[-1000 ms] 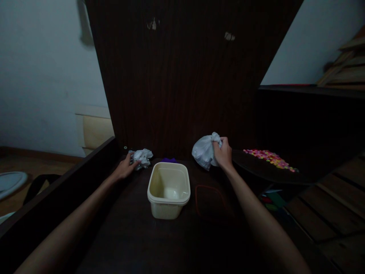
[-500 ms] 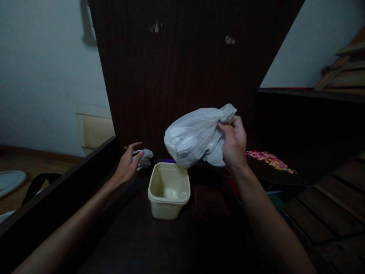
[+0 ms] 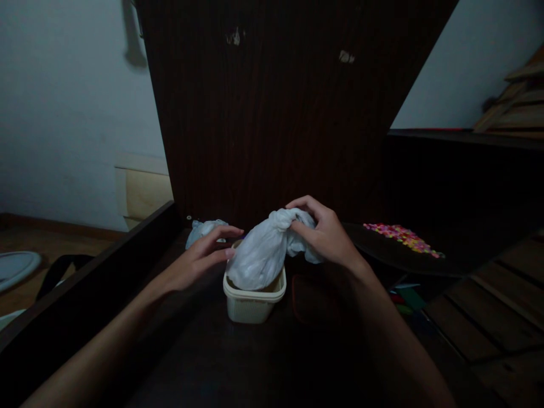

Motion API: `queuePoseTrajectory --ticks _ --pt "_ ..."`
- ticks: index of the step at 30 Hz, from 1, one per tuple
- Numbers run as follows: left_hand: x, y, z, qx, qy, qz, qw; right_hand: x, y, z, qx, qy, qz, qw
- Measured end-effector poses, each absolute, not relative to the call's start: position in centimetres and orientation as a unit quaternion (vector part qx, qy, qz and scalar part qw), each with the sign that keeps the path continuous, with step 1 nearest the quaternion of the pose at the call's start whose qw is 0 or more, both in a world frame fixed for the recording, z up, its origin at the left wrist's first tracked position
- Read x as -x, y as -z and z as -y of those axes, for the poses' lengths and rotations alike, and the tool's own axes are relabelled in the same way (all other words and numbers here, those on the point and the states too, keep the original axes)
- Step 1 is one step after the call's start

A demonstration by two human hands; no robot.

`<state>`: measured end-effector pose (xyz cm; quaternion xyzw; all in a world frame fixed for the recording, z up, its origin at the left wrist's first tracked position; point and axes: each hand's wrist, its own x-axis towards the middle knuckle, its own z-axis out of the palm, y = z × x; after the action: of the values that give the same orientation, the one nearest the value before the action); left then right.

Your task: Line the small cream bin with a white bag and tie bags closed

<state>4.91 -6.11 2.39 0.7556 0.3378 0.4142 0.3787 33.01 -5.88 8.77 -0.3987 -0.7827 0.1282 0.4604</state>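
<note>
A knotted white plastic bag [image 3: 259,255] is partly inside a cream plastic tub [image 3: 254,306], its full end lowered past the rim. My right hand [image 3: 321,232] grips the bag near its knot, above the tub's right side. Beside the tub's left edge is my left hand [image 3: 202,263], fingers stretched toward the bag and apart from one another; the thumb tip is close to the bag, and I cannot tell whether it touches. What the bag contains is hidden. Behind my left hand lies another crumpled pale plastic bag [image 3: 198,229].
A dark wooden panel [image 3: 272,124] rises behind the tub, and a raised dark edge [image 3: 106,272] runs along the left. To the right of the tub lies a flat reddish-brown rimmed piece [image 3: 314,300]. Small pink and yellow pieces [image 3: 403,238] form a strip farther right.
The white bag has come down and left into the tub, carried by my right hand. My left hand has moved right, from the crumpled bag to the tub's side.
</note>
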Motion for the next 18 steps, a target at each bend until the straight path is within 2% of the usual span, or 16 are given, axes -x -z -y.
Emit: queuePoseTrajectory --ticks 6,10,13,18 --pt "-4.9 -3.8 6.3 -0.834 -0.24 -0.315 0.384 -33.1 -7.8 5.9 0.395 -0.156 0.822 0.38" --pt "-5.2 -3.2 6.2 -0.859 -0.226 -0.316 0.334 -32.9 -7.2 6.1 0.377 -0.124 0.852 0.342" --pt "-5.8 -2.7 6.4 -0.876 -0.233 -0.323 0.27 -32.7 -6.8 6.1 0.361 -0.058 0.857 0.363" --pt "-6.8 -2.5 6.6 -0.885 -0.23 -0.334 0.229 -32.5 -6.2 5.7 0.372 0.039 0.835 0.404"
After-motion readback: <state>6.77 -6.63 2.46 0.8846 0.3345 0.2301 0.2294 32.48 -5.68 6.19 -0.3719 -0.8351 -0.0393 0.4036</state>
